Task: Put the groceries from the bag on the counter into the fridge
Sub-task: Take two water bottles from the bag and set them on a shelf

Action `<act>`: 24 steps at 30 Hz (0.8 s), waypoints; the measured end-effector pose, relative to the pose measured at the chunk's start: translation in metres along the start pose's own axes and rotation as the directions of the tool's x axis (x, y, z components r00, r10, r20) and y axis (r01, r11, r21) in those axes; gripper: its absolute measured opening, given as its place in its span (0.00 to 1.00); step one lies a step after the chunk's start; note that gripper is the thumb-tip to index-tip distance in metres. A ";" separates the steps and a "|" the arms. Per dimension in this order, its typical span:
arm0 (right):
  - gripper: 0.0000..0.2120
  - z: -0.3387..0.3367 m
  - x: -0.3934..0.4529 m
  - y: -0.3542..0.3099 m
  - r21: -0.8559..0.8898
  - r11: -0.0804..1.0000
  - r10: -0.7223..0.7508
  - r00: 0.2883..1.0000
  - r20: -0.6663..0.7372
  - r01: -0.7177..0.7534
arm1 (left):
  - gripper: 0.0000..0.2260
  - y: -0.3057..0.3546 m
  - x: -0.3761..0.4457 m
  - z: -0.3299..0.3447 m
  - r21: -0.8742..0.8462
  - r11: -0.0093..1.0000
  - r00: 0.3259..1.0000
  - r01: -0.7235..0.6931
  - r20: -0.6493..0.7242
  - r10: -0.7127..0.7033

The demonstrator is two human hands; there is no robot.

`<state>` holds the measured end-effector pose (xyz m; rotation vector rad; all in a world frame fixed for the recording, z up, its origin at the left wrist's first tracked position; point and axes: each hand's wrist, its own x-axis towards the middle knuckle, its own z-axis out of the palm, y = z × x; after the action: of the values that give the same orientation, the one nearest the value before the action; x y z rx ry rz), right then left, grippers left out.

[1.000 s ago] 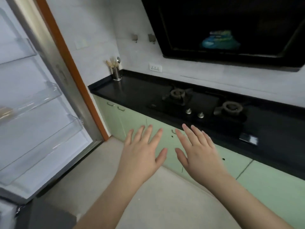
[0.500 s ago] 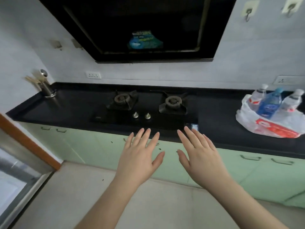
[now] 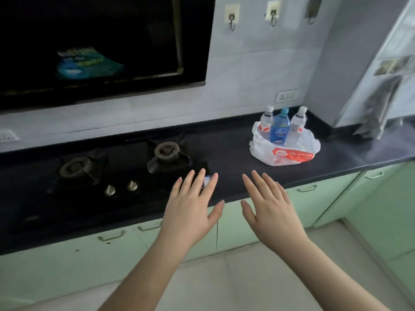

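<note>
A white plastic bag point(image 3: 289, 151) with red print sits on the black counter point(image 3: 233, 149) at the right. Three bottles stand upright in it: a clear one point(image 3: 266, 120) on the left, a blue one point(image 3: 280, 127) in the middle, a clear one point(image 3: 299, 120) on the right. My left hand point(image 3: 193, 205) and my right hand point(image 3: 269, 203) are held out flat over the counter's front edge, fingers spread, holding nothing. Both are well short of the bag, which lies up and to the right. The fridge is out of view.
A two-burner gas hob point(image 3: 121, 167) is set into the counter left of my hands, under a black range hood point(image 3: 101, 41). Green cabinet doors point(image 3: 247, 223) run below. A tap point(image 3: 379, 108) stands at the far right. Wall hooks point(image 3: 232, 17) hang above.
The view has swung right, away from the open fridge door and along the counter. The bag with bottles came into view and now sits closer to centre. My hands kept their flat, spread pose.
</note>
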<state>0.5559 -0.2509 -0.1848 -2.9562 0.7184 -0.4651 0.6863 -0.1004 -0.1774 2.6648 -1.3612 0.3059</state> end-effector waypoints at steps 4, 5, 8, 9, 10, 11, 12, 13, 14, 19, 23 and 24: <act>0.28 0.001 -0.001 0.035 -0.023 0.992 0.122 0.993 -0.005 -0.122 | 0.28 0.026 0.034 0.010 -0.031 0.996 0.996 -0.084 0.006 0.084; 0.28 0.000 0.001 0.045 -0.026 0.989 0.146 0.989 -0.004 -0.146 | 0.28 0.034 0.044 0.012 -0.035 0.994 0.995 -0.101 0.010 0.102; 0.28 0.000 0.009 0.081 -0.031 0.979 0.201 0.980 -0.014 -0.201 | 0.29 0.061 0.078 0.023 -0.041 0.987 0.987 -0.153 0.030 0.155; 0.28 0.000 0.011 0.093 -0.032 0.976 0.215 0.976 -0.018 -0.215 | 0.29 0.072 0.090 0.026 -0.040 0.985 0.985 -0.168 0.032 0.169; 0.28 -0.001 0.014 0.107 -0.030 0.973 0.228 0.973 -0.022 -0.229 | 0.28 0.083 0.100 0.029 -0.038 0.983 0.983 -0.178 0.034 0.180; 0.28 -0.001 0.016 0.121 -0.026 0.971 0.238 0.971 -0.028 -0.238 | 0.28 0.095 0.111 0.033 -0.037 0.982 0.982 -0.186 0.033 0.187; 0.28 -0.001 0.019 0.135 -0.023 0.969 0.243 0.969 -0.033 -0.244 | 0.28 0.107 0.121 0.037 -0.038 0.981 0.981 -0.191 0.032 0.193; 0.28 -0.001 0.022 0.150 -0.021 0.969 0.245 0.969 -0.032 -0.246 | 0.27 0.118 0.131 0.040 -0.039 0.980 0.980 -0.195 0.034 0.197; 0.28 -0.001 0.025 0.164 -0.016 0.969 0.248 0.968 -0.027 -0.248 | 0.27 0.130 0.139 0.044 -0.040 0.979 0.979 -0.199 0.040 0.201; 0.28 -0.006 0.043 0.232 0.016 0.970 0.243 0.969 -0.034 -0.243 | 0.26 0.180 0.181 0.054 -0.019 0.976 0.976 -0.215 0.041 0.216; 0.28 -0.007 0.060 0.275 0.010 0.974 0.227 0.974 -0.020 -0.227 | 0.25 0.207 0.209 0.065 0.005 0.980 0.979 -0.199 0.052 0.199; 0.28 -0.006 0.063 0.283 0.014 0.973 0.232 0.973 -0.018 -0.232 | 0.25 0.212 0.214 0.069 0.009 0.981 0.979 -0.195 0.062 0.194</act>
<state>0.4833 -0.5313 -0.1987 -2.8109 1.0438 -0.4769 0.6446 -0.4064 -0.1871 2.5761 -1.6482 0.2586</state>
